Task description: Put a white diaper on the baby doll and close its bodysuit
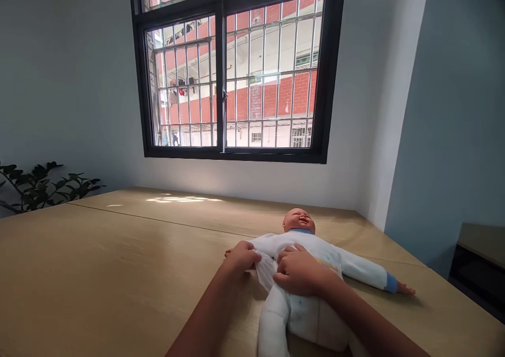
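Note:
A baby doll (pixel 319 247) lies on its back on the wooden table, its head away from me. It wears a white garment with blue collar and cuffs, and one arm stretches out to the right. At the doll's left side in view, my left hand (pixel 241 256) pinches a thin white piece of the garment (pixel 265 271), drawn taut toward the other hand. My right hand (pixel 298 270) lies over the doll's belly, fingers curled on the cloth beside that stretched piece. Its fingertips are partly hidden. The doll's lower legs run out of view below.
The wooden table (pixel 118 273) spreads widely to the left, with a seam across it. A dark-framed barred window (pixel 221 154) is in the wall behind. Leafy plants (pixel 43 186) stand at the far left; a dark box-like piece (pixel 479 267) is at the right.

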Demonstrator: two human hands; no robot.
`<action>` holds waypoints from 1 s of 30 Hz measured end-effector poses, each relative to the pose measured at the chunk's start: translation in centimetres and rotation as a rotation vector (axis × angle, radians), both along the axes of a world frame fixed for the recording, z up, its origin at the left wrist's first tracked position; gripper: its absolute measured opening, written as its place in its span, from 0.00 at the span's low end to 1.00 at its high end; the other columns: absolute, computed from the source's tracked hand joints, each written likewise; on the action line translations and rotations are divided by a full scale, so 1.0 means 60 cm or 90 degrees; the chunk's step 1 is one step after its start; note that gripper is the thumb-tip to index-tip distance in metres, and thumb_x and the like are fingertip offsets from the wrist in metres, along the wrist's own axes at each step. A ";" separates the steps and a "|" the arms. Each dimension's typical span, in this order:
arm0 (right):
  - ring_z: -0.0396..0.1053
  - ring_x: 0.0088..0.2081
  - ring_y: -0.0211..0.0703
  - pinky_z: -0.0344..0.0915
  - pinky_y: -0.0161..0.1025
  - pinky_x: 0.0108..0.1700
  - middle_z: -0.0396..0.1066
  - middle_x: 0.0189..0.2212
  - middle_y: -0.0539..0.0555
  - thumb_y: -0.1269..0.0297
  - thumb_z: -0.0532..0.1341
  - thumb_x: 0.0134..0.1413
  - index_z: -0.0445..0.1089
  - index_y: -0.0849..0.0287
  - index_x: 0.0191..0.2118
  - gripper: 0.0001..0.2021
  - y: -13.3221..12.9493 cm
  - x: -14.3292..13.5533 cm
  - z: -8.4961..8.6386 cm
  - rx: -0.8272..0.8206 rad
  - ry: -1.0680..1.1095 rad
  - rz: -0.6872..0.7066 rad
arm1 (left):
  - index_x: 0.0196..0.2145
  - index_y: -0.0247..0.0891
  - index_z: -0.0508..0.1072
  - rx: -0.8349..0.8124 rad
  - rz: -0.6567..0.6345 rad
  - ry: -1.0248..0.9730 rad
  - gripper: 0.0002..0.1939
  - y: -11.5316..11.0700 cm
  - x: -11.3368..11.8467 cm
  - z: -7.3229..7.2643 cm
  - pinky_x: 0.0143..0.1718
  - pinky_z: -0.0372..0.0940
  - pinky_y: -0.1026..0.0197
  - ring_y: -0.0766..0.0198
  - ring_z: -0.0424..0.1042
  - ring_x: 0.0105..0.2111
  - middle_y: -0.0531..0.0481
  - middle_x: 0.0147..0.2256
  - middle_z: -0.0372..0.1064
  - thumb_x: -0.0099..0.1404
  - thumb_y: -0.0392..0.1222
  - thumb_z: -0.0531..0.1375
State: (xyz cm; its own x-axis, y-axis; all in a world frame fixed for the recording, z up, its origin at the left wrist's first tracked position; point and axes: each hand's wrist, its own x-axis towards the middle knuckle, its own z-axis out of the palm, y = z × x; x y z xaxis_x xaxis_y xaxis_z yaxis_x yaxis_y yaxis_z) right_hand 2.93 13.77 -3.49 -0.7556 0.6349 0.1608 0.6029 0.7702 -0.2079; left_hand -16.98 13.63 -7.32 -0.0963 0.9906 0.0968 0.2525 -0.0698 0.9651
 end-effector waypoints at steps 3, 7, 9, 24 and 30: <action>0.65 0.53 0.58 0.35 0.68 0.65 0.74 0.43 0.60 0.61 0.56 0.56 0.78 0.54 0.26 0.14 -0.018 -0.002 -0.004 0.016 0.015 -0.013 | 0.20 0.39 0.62 -0.017 -0.072 -0.082 0.18 -0.006 0.031 0.007 0.28 0.58 0.63 0.67 0.62 0.23 0.57 0.19 0.59 0.47 0.50 0.67; 0.64 0.54 0.57 0.36 0.69 0.64 0.74 0.44 0.58 0.64 0.55 0.56 0.79 0.53 0.30 0.14 -0.032 0.001 -0.001 0.013 0.093 -0.048 | 0.24 0.37 0.64 -0.039 -0.153 -0.239 0.19 -0.016 0.073 0.007 0.25 0.52 0.66 0.72 0.57 0.21 0.58 0.20 0.59 0.46 0.50 0.68; 0.69 0.47 0.51 0.52 0.59 0.61 0.76 0.38 0.55 0.69 0.54 0.52 0.78 0.54 0.28 0.14 -0.022 0.009 0.003 -0.051 0.167 -0.034 | 0.25 0.37 0.66 -0.043 -0.158 -0.275 0.18 -0.019 0.084 0.006 0.24 0.50 0.66 0.72 0.57 0.21 0.58 0.21 0.60 0.46 0.49 0.69; 0.63 0.22 0.35 0.54 0.33 0.25 0.70 0.19 0.48 0.68 0.59 0.48 0.75 0.61 0.27 0.08 0.035 0.088 0.027 -0.191 0.333 -0.142 | 0.25 0.38 0.62 0.110 -0.086 -0.146 0.18 -0.014 0.112 -0.004 0.24 0.49 0.67 0.72 0.54 0.22 0.59 0.21 0.57 0.51 0.51 0.67; 0.63 0.24 0.35 0.54 0.32 0.26 0.70 0.21 0.49 0.53 0.61 0.54 0.74 0.61 0.26 0.16 0.024 0.072 0.015 -0.152 0.351 -0.118 | 0.24 0.38 0.63 0.196 -0.154 -0.006 0.16 -0.006 0.112 -0.011 0.25 0.48 0.65 0.70 0.54 0.23 0.57 0.22 0.57 0.55 0.49 0.65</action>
